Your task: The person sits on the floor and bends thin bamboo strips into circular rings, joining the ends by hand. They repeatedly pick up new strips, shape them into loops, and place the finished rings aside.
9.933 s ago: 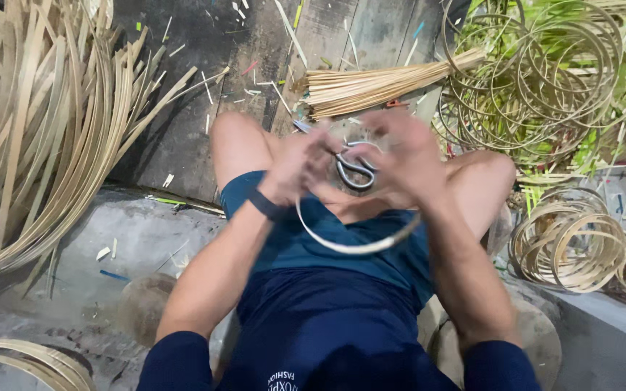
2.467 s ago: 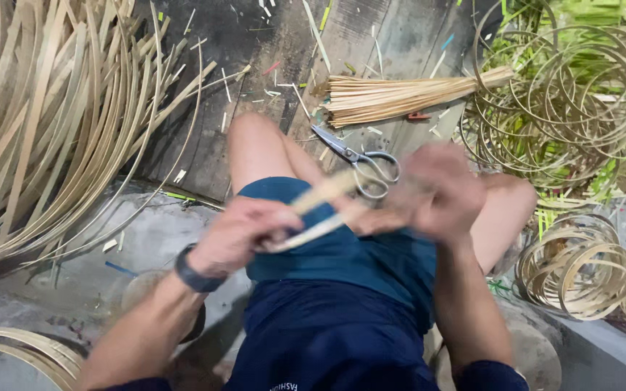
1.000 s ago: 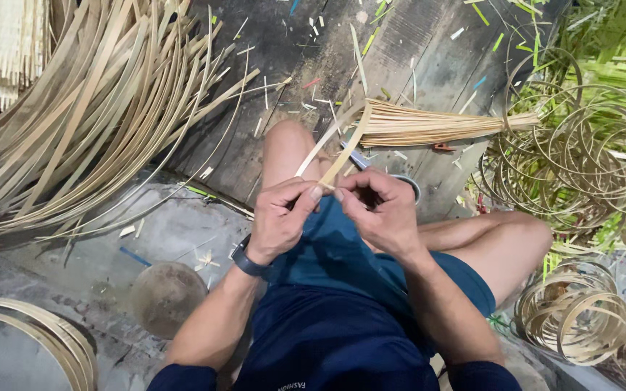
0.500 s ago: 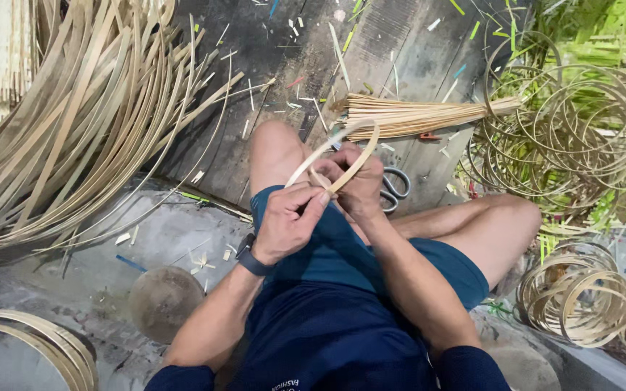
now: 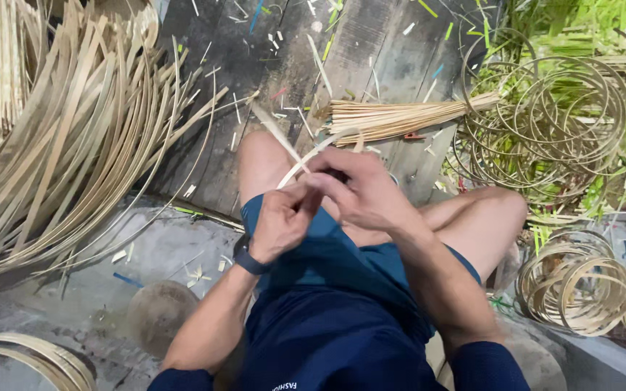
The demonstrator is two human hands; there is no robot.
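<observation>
I sit with bare knees up, wearing blue shorts. My left hand (image 5: 282, 221), with a dark wristband, pinches a thin pale bamboo strip (image 5: 306, 156) that curves up and over in a loop above my knee. My right hand (image 5: 360, 190) closes over the same strip just to the right, fingers bent round it. One loose end of the strip sticks out up-left past my left knee. The two hands touch each other above my lap.
A big heap of long flat bamboo strips (image 5: 67, 145) fans out on the left. A tied bundle of thin sticks (image 5: 400, 116) lies ahead on dark boards. Piles of finished bamboo rings (image 5: 552, 123) sit at the right and lower right (image 5: 581, 286). More rings (image 5: 30, 358) lie bottom left.
Earlier I held a full ring with scissors on my knee. Since then the hands came together on a strip and bent it into a loop; the view shifted and scissors are hidden.
</observation>
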